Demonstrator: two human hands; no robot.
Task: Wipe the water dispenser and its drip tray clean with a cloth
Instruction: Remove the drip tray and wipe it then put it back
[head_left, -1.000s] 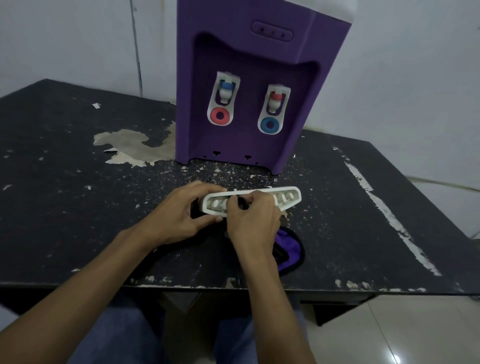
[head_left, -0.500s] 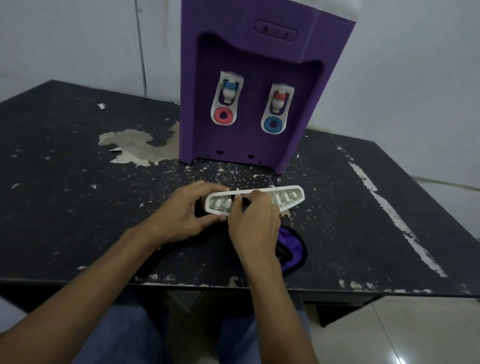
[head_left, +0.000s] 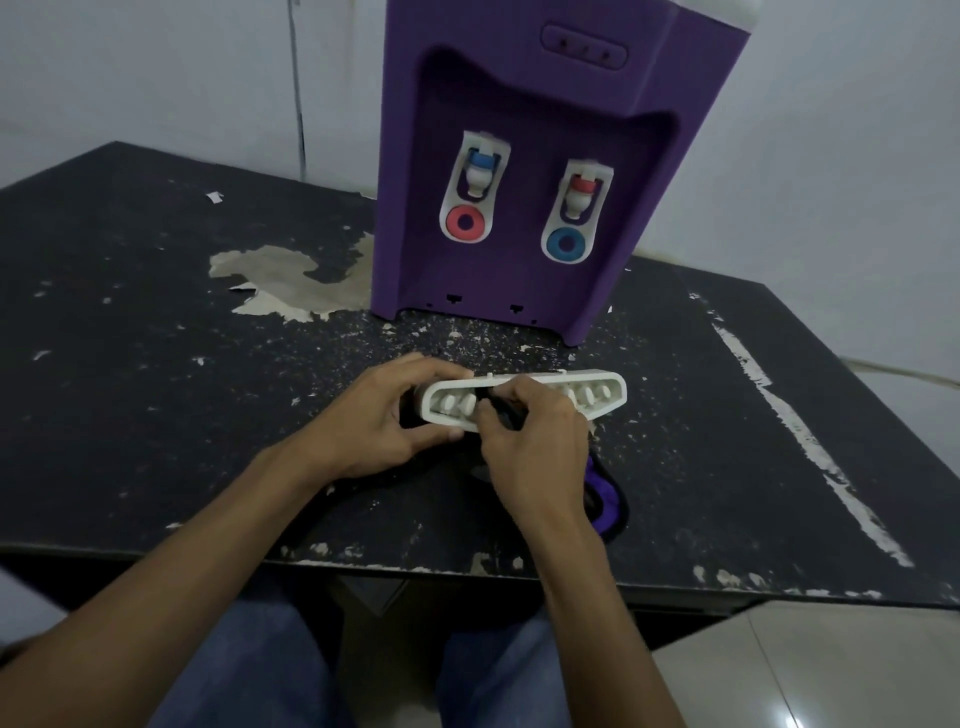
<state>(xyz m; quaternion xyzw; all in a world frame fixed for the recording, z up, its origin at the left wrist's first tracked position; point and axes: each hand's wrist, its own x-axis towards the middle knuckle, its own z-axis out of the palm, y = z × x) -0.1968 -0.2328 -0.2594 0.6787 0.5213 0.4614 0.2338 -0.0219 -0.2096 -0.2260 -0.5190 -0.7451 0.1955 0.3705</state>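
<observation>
In the middle of the frame, the white drip tray (head_left: 597, 395) lay long-ways from left to right above the table (head_left: 156, 364), with the purple water dispenser (head_left: 519, 156) well behind it. My left hand (head_left: 384, 421) was curled round the tray's left end, and my right hand (head_left: 535, 441) pinched a dark bit of the cloth (head_left: 605, 504) into the tray's middle. I thought the next rub should go right along that long line, nearest my right hand.
</observation>
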